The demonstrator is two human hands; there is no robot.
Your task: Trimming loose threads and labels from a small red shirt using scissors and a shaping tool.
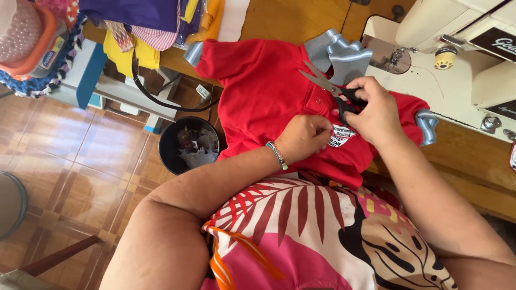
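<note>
A red polo shirt (258,91) with grey collar and cuffs lies across a wooden sewing table. My right hand (373,110) grips black-handled scissors (328,86), blades pointing up and left over the shirt's chest. My left hand (303,137), with a beaded bracelet at the wrist, pinches the fabric right beside a small white chest badge (341,135). Both hands rest close together on the shirt.
A white sewing machine (457,59) stands at the right on the wooden table (290,19). A black waste bin (188,144) with scraps sits on the tiled floor to the left. Colourful fabrics (145,21) pile at the top left.
</note>
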